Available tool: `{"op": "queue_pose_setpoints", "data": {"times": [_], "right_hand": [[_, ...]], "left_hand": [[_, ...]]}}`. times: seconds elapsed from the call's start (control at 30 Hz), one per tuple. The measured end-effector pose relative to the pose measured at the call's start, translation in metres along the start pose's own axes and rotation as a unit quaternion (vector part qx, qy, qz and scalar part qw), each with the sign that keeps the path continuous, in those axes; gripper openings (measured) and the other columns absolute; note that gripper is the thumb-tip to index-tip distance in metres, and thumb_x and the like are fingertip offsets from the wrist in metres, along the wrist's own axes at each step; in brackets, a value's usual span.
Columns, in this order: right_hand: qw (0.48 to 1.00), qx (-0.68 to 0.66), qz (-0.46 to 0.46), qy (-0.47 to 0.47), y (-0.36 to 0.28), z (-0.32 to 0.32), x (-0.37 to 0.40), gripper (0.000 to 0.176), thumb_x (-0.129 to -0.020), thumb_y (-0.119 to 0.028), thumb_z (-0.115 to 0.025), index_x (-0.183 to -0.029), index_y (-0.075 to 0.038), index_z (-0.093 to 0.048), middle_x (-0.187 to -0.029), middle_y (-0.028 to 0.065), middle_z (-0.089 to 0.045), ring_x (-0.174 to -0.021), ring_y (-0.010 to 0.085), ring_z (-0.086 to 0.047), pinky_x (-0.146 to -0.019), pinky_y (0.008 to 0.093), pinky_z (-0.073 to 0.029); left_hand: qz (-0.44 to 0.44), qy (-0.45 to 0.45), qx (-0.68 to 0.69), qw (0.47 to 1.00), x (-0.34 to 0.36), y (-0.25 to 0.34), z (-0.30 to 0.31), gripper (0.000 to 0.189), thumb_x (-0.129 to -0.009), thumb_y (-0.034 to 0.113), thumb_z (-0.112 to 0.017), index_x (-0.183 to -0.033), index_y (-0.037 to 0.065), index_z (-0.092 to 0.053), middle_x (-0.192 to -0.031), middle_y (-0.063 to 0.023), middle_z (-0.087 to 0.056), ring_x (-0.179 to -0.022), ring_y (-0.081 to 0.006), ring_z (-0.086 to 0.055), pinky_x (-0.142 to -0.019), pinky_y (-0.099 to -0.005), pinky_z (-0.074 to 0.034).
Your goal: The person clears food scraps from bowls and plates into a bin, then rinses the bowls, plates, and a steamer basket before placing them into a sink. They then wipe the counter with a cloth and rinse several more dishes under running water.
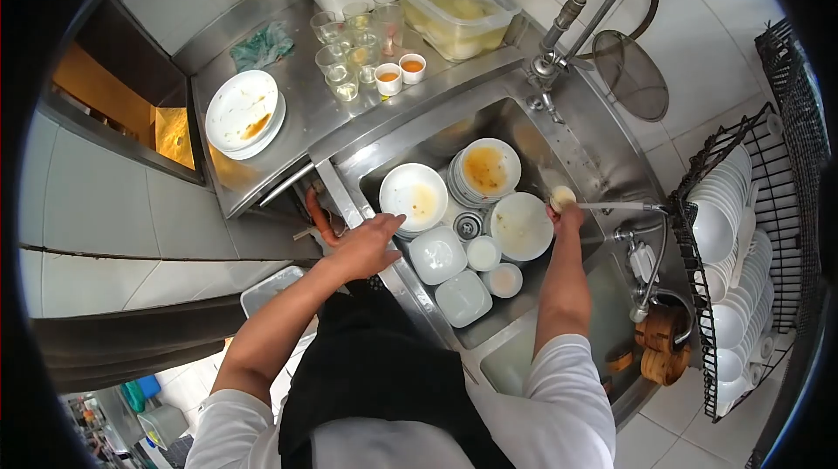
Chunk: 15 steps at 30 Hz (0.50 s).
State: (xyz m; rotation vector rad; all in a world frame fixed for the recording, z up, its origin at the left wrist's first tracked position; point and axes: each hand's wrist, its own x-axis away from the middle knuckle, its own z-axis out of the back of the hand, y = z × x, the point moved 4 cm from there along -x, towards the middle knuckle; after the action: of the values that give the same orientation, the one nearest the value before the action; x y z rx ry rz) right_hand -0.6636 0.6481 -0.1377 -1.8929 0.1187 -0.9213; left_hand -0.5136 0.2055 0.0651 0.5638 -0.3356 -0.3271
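In the sink, several stacked dishes stand in water, some smeared with food. My left hand [371, 246] is over the sink's near left edge, fingers extended, fingertips right at the lower rim of a round white bowl [413, 196]. My right hand [567, 214] grips a small round cream-coloured thing [561, 197] at the end of a thin spout [615, 205]; I cannot tell its kind. Beside it sits a round white plate [521, 226], with a sauce-stained plate [485, 169] topping a stack behind. Nearer me are square bowls [438, 255] and small round cups [484, 253].
Left of the sink, the steel counter holds dirty plates [242, 111], a green cloth [262, 45], several glasses [341, 81], sauce cups [412, 68] and a plastic tub [458, 11]. A black rack [777, 198] of white dishes stands right. A strainer [630, 76] hangs behind.
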Motion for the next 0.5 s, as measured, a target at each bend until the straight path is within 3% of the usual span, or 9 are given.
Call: {"op": "queue_pose_setpoints", "data": {"times": [0.13, 0.23, 0.3, 0.43, 0.5], "right_hand": [[0.999, -0.041, -0.004, 0.011, -0.006, -0.002, 0.010, 0.028, -0.080, 0.002, -0.040, -0.107, 0.006, -0.046, -0.094, 0.0173, -0.055, -0.076, 0.0314, -0.059, -0.058, 0.0410, -0.054], [0.991, -0.135, -0.001, -0.016, -0.009, -0.001, 0.007, 0.030, -0.081, 0.002, -0.045, -0.111, 0.004, -0.044, -0.099, 0.0157, -0.054, -0.086, 0.0317, -0.057, -0.069, 0.0439, -0.054], [0.992, -0.120, 0.018, -0.018, -0.004, 0.006, -0.009, 0.033, -0.082, -0.002, -0.049, -0.114, 0.002, -0.042, -0.101, 0.0148, -0.053, -0.090, 0.0315, -0.056, -0.075, 0.0449, -0.052], [0.995, -0.073, 0.061, 0.020, -0.018, 0.002, 0.015, 0.035, -0.082, -0.003, -0.051, -0.115, 0.000, -0.041, -0.102, 0.0144, -0.053, -0.090, 0.0315, -0.056, -0.074, 0.0457, -0.053], [0.997, 0.028, 0.056, 0.048, -0.033, -0.007, 0.039, 0.033, -0.081, 0.000, -0.048, -0.114, 0.000, -0.042, -0.104, 0.0149, -0.052, -0.092, 0.0322, -0.055, -0.075, 0.0477, -0.052]], "left_hand": [[-0.034, -0.002, 0.008, 0.999, -0.015, 0.004, -0.012, 0.057, -0.074, 0.018, -0.062, -0.124, 0.001, -0.039, -0.121, -0.0180, -0.045, -0.109, -0.0331, -0.046, -0.092, -0.0379, -0.039], [-0.041, -0.012, 0.003, 0.999, -0.022, 0.012, -0.015, 0.057, -0.074, 0.017, -0.062, -0.124, 0.002, -0.039, -0.121, -0.0182, -0.044, -0.108, -0.0329, -0.046, -0.091, -0.0382, -0.040], [-0.056, -0.016, -0.007, 0.998, -0.026, 0.014, -0.019, 0.055, -0.074, 0.017, -0.061, -0.123, 0.001, -0.040, -0.119, -0.0184, -0.046, -0.108, -0.0328, -0.047, -0.090, -0.0381, -0.040], [-0.055, -0.038, -0.005, 0.998, -0.031, 0.021, -0.020, 0.052, -0.075, 0.017, -0.061, -0.121, 0.002, -0.042, -0.116, -0.0185, -0.048, -0.106, -0.0330, -0.048, -0.090, -0.0383, -0.040], [-0.058, -0.038, 0.000, 0.998, -0.034, 0.025, -0.020, 0.050, -0.075, 0.017, -0.060, -0.120, 0.002, -0.044, -0.114, -0.0183, -0.049, -0.105, -0.0331, -0.049, -0.089, -0.0388, -0.041]]}}
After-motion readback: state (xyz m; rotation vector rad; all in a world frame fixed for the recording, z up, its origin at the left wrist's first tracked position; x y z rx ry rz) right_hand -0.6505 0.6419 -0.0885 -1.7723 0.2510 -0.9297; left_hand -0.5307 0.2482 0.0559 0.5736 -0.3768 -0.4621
